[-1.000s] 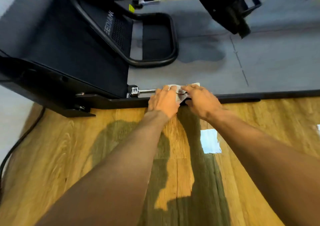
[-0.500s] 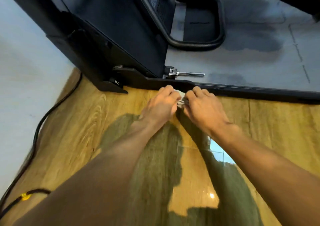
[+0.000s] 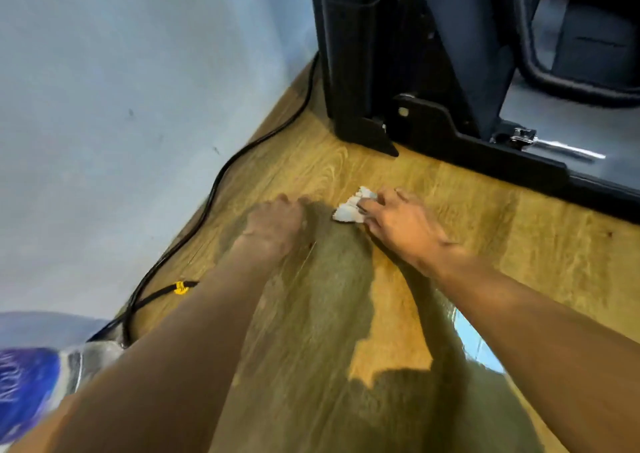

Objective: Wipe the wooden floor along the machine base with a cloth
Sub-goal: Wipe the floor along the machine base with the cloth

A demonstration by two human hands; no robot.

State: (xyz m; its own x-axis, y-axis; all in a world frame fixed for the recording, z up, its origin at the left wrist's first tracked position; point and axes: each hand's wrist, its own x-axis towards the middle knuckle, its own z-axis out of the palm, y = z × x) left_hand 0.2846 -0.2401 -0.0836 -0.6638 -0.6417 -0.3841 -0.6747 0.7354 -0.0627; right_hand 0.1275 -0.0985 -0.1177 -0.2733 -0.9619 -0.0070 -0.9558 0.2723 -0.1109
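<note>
A small crumpled white cloth (image 3: 351, 206) lies on the wooden floor (image 3: 485, 230), a short way in front of the black machine base (image 3: 485, 154). My right hand (image 3: 398, 224) presses its fingers down on the cloth's right side. My left hand (image 3: 277, 224) is blurred, just left of the cloth and apart from it, fingers curled against the floor with nothing seen in them. The machine's upright black column (image 3: 363, 54) rises at the top centre.
A pale wall (image 3: 121, 123) runs along the left. A black cable (image 3: 214, 189) with a yellow tie (image 3: 180, 287) follows the wall's foot. A metal pin (image 3: 554, 146) sticks out of the base. A blue and silver object (image 3: 31, 383) sits at the lower left.
Both hands have pulled back from the base edge onto the open floor and leftward. The left hand has come off the cloth; only the right hand holds it down now.
</note>
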